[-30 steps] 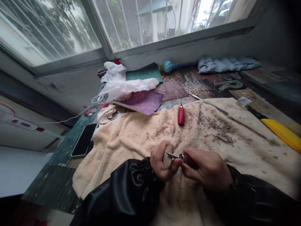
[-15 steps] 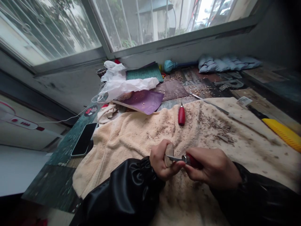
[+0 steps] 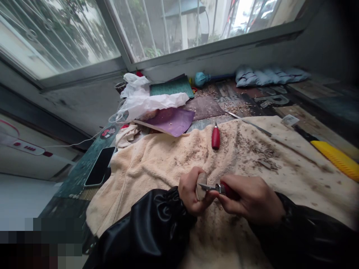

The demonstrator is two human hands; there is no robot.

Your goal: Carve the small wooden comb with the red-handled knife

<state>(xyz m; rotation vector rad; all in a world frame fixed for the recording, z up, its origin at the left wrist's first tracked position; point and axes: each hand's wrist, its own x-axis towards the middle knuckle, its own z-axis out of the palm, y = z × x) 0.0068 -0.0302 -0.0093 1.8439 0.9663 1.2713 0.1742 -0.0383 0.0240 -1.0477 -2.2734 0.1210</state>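
My left hand (image 3: 192, 192) is closed around a small pale piece of wood (image 3: 201, 188), most of it hidden by the fingers. In my right hand (image 3: 248, 196) is a carving knife (image 3: 230, 190) with a red handle and a metal collar. Its short blade lies against the face of the wood, and the left fingers are close beneath the blade. Both hands are low over a beige towel (image 3: 143, 160) strewn with brown shavings. Beyond them, a second red-handled tool (image 3: 215, 138) rests on the towel with its thin metal tip pointing away.
A phone (image 3: 100, 166) lies at the left. Behind the towel are a purple sheet (image 3: 175, 121), a white plastic bag (image 3: 159, 101) and a green mat (image 3: 172, 87). A long thin blade with a yellow handle (image 3: 336, 158) stretches along the right. A barred window runs behind the table.
The knife blade has shifted slightly left across the wood, with its tip now on the wood's face. My left hand keeps its hold almost in place.
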